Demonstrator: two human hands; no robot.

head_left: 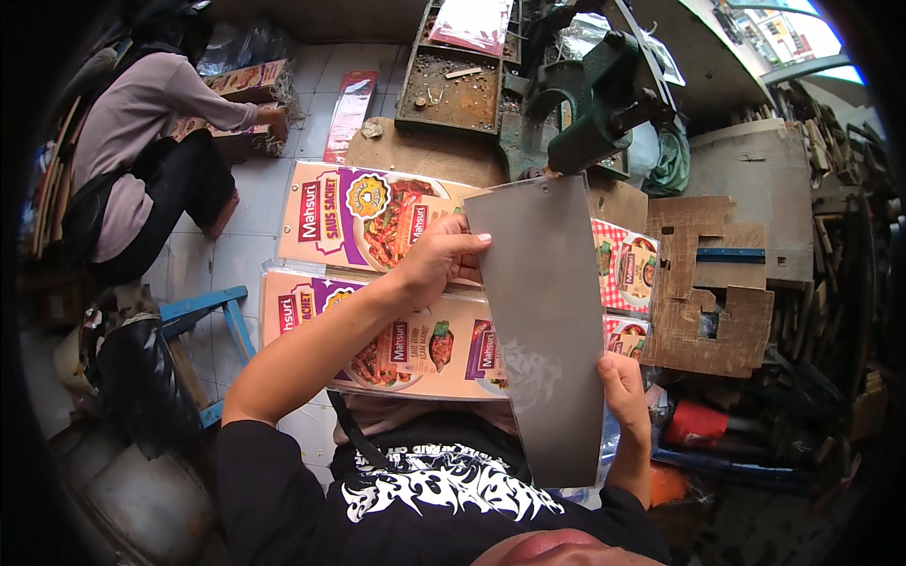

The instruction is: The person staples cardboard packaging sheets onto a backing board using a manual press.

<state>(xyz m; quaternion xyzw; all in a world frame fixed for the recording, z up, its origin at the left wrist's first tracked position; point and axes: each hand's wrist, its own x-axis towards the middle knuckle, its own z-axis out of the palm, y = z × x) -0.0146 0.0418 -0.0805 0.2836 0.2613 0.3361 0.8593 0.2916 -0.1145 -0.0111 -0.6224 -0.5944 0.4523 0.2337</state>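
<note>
The person holds a long grey card sheet (543, 321) upright-slanted in front of the chest, its blank grey side toward the camera; the left hand (439, 259) grips its far left edge, fingers curled over the front and thumb behind; the right hand (623, 387) pinches the near right edge, fingers closed on it. The sheet's far end reaches up to the green press machine (604, 94), which stands at the far centre beside a rusty metal tray (453, 90) of scraps; whether the sheet touches the press cannot be told.

Under and behind the sheet lie printed cardboard sheets (368, 222) in pink, purple and orange, with food pictures, stacked in two rows on the floor; the grey sheet hides their middle, so only their left parts and a strip on the right show. To the right sits a brown cardboard cut-out (708, 302) with notched holes, and beyond it a cluttered heap of wood and card scraps (830, 189). On the near left stand a blue wooden stool (222, 316) and a black bag (142, 387). At the far left another person (142, 151) in a mauve top crouches on the white tiled floor (250, 217), hands on a bundle of printed cards (245, 85).
</note>
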